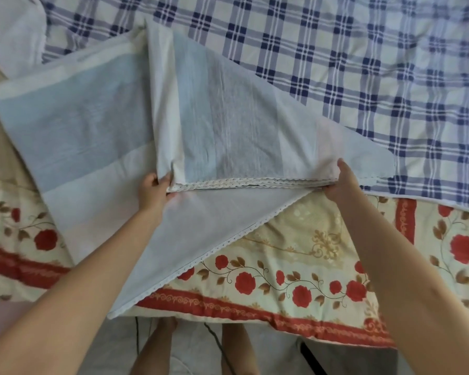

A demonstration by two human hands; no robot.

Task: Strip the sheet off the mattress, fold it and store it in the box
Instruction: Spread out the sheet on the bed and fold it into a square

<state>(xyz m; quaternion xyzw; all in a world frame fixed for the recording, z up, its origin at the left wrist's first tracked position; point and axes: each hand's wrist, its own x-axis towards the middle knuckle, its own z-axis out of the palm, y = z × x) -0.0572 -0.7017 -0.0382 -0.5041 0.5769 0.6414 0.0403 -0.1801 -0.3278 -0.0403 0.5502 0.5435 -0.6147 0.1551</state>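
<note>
- Now both hands hold the sheet's stacked lace hem [249, 182]: the left hand [155, 189] pinches one end, the right hand [341, 182] the other.
- Best to pull that hem taut and square its layers before folding again.
- Half-folded, the white sheet [228, 125] lies across the floral cover [295, 253] and plaid cover [363, 63].
- Its loose corner [136, 299] trails toward the near edge and probably needs gathering in.
- No box shows.
</note>
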